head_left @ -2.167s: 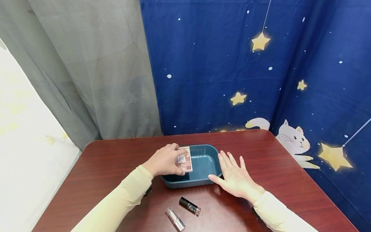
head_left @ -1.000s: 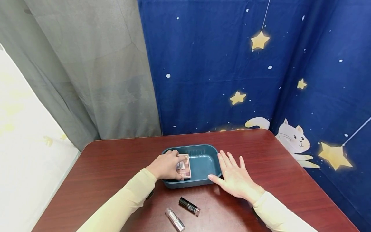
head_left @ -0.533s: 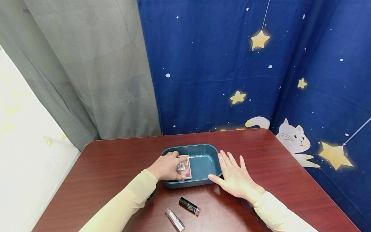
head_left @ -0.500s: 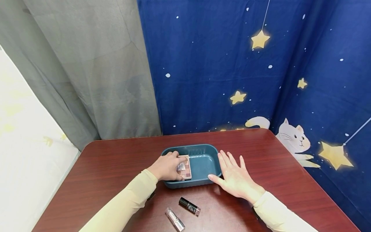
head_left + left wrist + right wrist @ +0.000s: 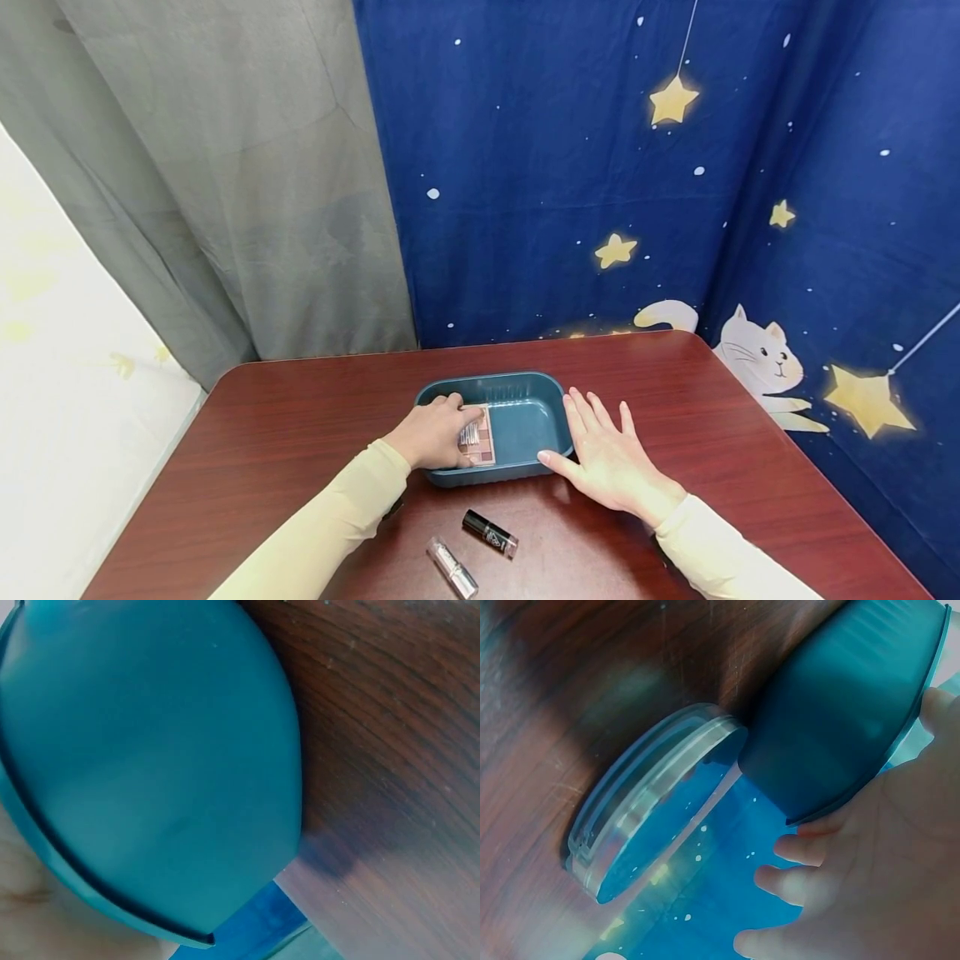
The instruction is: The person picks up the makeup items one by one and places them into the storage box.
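A teal oblong basin (image 5: 525, 429) sits mid-table. At its left end my left hand (image 5: 431, 432) reaches in over the rim and holds a square eyeshadow palette (image 5: 480, 436) with checkered colour squares and white lettering, thumb at the near edge and fingers at the far one. The palette's left part is hidden under the hand. My right hand (image 5: 611, 462) lies with spread, straight fingers against the basin's right end. In the left wrist view the basin's outer wall (image 5: 165, 765) covers most of the picture, and the palette is out of sight.
In front of the basin lie a black lipstick tube (image 5: 491, 533) with a clear end and a silver lipstick tube (image 5: 453, 568). Beside the basin, the right wrist view shows a round, flat, shiny-rimmed case (image 5: 660, 802) on the reddish-brown table (image 5: 547, 750).
The left hand has brought the palette down and towards the front, lower in the basin's left end; in the last half second it has barely moved. The right hand has kept its place.
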### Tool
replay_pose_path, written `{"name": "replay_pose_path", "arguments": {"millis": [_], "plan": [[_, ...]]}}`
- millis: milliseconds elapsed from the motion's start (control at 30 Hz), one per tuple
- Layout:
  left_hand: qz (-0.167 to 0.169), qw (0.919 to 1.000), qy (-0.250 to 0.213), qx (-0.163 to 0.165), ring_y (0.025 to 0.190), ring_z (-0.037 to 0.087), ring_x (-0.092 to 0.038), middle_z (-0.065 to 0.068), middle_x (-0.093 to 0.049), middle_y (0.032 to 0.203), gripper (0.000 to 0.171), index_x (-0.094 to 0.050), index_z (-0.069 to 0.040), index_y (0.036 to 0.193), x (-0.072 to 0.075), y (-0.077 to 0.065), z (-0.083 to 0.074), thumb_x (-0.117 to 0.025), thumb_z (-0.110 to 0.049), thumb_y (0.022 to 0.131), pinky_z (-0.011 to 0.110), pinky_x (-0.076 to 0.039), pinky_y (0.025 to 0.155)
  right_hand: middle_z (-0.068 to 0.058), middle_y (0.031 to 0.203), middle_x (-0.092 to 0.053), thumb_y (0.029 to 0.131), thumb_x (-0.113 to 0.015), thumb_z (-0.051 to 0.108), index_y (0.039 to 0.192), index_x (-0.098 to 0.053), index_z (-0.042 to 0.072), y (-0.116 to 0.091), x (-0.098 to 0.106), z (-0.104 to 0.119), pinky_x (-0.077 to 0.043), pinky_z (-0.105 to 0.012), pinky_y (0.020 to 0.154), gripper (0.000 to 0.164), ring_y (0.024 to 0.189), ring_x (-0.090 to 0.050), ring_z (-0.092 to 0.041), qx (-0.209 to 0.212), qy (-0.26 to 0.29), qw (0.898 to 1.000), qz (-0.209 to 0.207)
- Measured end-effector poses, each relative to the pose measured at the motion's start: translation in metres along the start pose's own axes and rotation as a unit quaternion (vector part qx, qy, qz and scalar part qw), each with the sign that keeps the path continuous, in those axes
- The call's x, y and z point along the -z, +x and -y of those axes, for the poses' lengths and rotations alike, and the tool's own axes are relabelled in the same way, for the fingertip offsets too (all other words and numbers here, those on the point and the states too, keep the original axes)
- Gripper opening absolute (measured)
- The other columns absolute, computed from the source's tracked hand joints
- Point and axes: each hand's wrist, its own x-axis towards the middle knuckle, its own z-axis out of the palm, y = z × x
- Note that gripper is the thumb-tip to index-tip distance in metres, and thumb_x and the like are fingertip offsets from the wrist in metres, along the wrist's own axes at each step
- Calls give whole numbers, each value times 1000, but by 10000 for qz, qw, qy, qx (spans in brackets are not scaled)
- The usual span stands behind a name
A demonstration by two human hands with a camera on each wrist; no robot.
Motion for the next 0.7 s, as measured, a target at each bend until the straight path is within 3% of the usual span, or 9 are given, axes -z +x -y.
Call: {"name": "replay_pose_path", "arguments": {"millis": [700], "plan": [[464, 9989, -49, 102, 100, 25, -57, 11, -57, 117, 75, -56, -20, 140, 4, 0, -6, -85, -48, 76, 46, -54, 82, -13, 162, -29, 90, -35, 82, 157, -31, 4, 0, 0, 0, -10, -71, 112, 103, 148, -25, -38, -28, 81, 9999, 53]]}}
